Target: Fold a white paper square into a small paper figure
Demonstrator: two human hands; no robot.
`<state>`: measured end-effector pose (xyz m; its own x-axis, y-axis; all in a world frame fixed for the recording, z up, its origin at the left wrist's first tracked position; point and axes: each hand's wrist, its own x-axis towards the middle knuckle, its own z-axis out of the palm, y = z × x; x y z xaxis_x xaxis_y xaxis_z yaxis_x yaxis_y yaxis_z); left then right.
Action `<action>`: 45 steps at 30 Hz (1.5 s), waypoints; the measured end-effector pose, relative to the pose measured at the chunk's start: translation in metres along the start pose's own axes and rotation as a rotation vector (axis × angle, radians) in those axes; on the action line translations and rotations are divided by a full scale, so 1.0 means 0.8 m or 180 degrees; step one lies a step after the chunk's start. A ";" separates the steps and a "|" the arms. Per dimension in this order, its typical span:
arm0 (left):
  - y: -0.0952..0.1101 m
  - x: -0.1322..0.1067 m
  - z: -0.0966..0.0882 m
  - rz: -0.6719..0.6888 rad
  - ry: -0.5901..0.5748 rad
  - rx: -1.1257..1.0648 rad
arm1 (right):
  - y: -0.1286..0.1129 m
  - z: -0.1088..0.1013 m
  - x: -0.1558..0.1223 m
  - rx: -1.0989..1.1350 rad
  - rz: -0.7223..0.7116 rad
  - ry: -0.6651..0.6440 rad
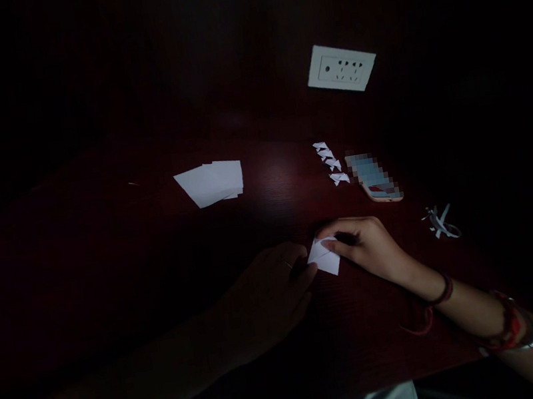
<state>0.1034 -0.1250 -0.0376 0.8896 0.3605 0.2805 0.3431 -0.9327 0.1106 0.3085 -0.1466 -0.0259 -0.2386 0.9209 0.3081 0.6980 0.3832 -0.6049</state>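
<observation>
A small white folded paper [326,265] lies on the dark red table in front of me, with a fold line across its face. My right hand [372,243] pinches its upper right edge, thumb on top and the index finger along the far side. My left hand [282,281] is in deep shadow at the paper's left corner; the thumb tip and a fingertip close on that corner. A ring shows on one left finger, and bracelets circle my right wrist and forearm.
Several overlapping white paper sheets [216,182] lie farther back to the left. Several small folded paper pieces [332,163] line up beside a phone [375,177]. Curled paper strips [442,223] lie at the right. A socket panel [341,67] is mounted behind. Much of the surroundings is dark.
</observation>
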 end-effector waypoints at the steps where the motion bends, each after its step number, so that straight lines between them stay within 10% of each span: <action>1: 0.000 0.000 0.000 0.0006 0.0003 -0.0015 | 0.000 0.000 -0.001 -0.0049 -0.0027 0.0059; 15: -0.002 -0.003 0.011 -0.0040 0.0059 -0.0080 | 0.012 -0.006 -0.006 -0.0261 -0.0291 -0.0295; 28: -0.004 0.005 0.003 0.0155 0.0002 -0.0158 | 0.008 0.003 -0.021 -0.0163 0.0020 0.0616; 38: -0.024 0.029 0.008 0.0534 -0.0027 -0.0105 | 0.030 -0.001 -0.008 0.0282 0.0692 0.0337; 45: -0.025 0.031 0.002 0.0547 -0.0163 0.0003 | 0.016 -0.002 -0.015 -0.0016 0.0293 0.0255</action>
<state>0.1190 -0.0977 -0.0346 0.9493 0.1953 0.2464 0.1851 -0.9806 0.0643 0.3218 -0.1526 -0.0360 -0.1186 0.9436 0.3092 0.7179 0.2966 -0.6298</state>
